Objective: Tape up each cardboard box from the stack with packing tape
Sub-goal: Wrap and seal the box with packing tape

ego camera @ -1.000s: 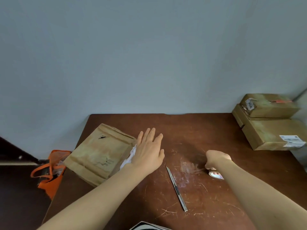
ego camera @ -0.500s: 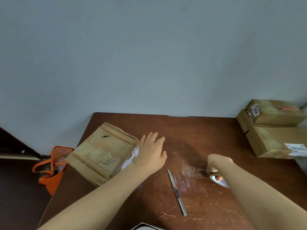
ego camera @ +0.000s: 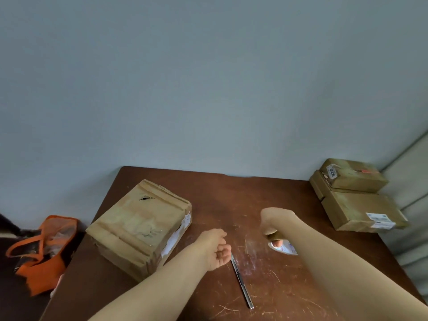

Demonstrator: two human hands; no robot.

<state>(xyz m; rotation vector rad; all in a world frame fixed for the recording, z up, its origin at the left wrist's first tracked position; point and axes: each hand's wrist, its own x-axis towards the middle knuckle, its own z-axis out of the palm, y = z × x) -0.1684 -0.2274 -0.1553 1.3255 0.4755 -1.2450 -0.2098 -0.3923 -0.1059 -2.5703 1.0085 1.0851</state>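
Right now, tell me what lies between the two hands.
Head view: bare scratched table between left hand and right hand; the knife ends beside the left hand.

- A cardboard box [ego camera: 139, 225] sits on the left part of the table [ego camera: 231, 195], with a bag [ego camera: 44, 251] on the floor to its left.
- At the far right corner, a smaller box [ego camera: 354, 177] lies on a larger box [ego camera: 361, 209].
- Near the front a cutter [ego camera: 242, 281] lies between the left hand [ego camera: 215, 249] and the right hand [ego camera: 275, 221], with a tape roll [ego camera: 283, 247] under the right.

The head-worn camera (wide-angle) looks forward and down across the table [ego camera: 254, 200], seemingly close.
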